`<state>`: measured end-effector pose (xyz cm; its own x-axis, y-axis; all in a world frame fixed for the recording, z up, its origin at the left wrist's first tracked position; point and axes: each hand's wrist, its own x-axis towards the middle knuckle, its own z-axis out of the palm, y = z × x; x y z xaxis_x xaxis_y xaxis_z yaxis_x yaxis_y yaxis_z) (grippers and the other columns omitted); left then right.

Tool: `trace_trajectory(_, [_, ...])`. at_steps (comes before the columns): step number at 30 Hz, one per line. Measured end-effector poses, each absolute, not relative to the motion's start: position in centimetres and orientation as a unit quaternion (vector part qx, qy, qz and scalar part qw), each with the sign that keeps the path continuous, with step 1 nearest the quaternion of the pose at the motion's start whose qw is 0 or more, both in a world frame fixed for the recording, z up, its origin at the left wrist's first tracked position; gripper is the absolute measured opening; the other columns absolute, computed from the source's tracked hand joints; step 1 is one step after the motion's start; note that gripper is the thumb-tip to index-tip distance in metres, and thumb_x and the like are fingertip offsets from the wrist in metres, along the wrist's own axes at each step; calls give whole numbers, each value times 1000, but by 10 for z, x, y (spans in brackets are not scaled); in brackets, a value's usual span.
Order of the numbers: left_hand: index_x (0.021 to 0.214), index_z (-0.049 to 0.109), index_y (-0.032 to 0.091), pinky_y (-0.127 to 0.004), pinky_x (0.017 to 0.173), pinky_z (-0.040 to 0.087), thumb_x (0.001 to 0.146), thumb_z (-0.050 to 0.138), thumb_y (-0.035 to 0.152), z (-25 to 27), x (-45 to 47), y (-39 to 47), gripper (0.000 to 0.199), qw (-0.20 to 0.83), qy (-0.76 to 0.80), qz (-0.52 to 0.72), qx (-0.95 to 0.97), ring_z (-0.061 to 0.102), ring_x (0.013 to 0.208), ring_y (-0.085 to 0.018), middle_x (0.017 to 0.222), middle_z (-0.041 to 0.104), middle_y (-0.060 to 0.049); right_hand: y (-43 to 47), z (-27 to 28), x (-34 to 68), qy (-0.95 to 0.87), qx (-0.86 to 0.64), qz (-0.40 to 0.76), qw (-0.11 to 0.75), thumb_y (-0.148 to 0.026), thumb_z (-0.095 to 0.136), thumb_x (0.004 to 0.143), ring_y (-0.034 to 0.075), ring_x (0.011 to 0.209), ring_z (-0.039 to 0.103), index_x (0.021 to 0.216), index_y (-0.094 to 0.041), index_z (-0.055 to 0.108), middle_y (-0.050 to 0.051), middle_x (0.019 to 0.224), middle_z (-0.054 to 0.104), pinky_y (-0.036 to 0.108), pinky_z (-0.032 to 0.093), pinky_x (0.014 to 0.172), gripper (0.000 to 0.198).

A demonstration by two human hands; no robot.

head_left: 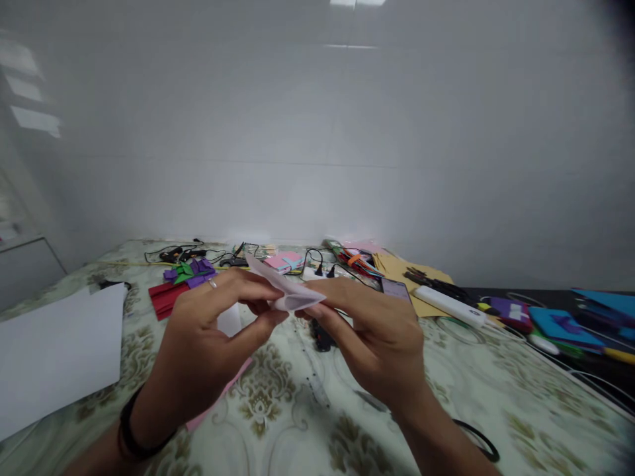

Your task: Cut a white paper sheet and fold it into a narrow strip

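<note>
Between my two hands is a small folded piece of white paper (297, 299), raised above the table in the middle of the view. My left hand (213, 317) pinches its left side between thumb and fingers. At the right end, my right hand (370, 327) grips it with thumb and forefinger. The paper stands partly open along a fold, with one flap pointing up and left. Fingertips hide parts of its lower edge. Below my left hand, a pink sheet (218, 403) and a piece of white paper show on the tablecloth.
White sheets (64, 357) lie at the left. Behind my hands are a red folded piece (166, 301), purple and green paper shapes (191, 272), a pink and blue notepad (284, 262) and cables. Rightward are yellow envelopes (426, 268), a phone (395, 289) and a white power strip (450, 306).
</note>
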<state>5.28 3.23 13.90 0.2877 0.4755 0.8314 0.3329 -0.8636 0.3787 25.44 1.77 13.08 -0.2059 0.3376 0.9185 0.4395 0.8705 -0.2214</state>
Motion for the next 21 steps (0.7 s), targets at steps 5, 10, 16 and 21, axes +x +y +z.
trace_trajectory(5, [98, 74, 26, -26, 80, 56, 90, 75, 19, 138, 52, 33, 10, 86, 256, 542, 796, 72, 84, -13, 94, 79, 4, 18, 131, 255, -782, -262, -41, 564, -8, 65, 95, 13, 86, 77, 90, -16, 78, 6, 95, 82, 22, 60, 83, 16])
trace_trajectory(10, [99, 74, 27, -26, 79, 56, 90, 76, 20, 136, 53, 33, 11, 84, 257, 539, 797, 72, 83, -13, 94, 79, 5, 19, 131, 257, -781, -262, -54, 564, -7, 67, 94, 14, 85, 77, 96, -16, 79, 5, 96, 82, 21, 60, 82, 15])
trace_trajectory(16, [97, 73, 27, -26, 77, 57, 91, 75, 21, 135, 54, 33, 9, 71, 257, 546, 794, 72, 82, -12, 92, 78, 5, 21, 131, 259, -787, -261, -65, 555, -7, 67, 94, 15, 86, 78, 98, -17, 79, 5, 97, 82, 22, 61, 82, 16])
trace_trajectory(21, [97, 73, 28, -28, 76, 60, 91, 76, 21, 134, 53, 33, 10, 58, 256, 550, 793, 73, 81, -14, 93, 79, 5, 21, 131, 259, -788, -271, -72, 547, -10, 66, 95, 16, 83, 78, 99, -20, 79, 4, 95, 82, 26, 64, 78, 17])
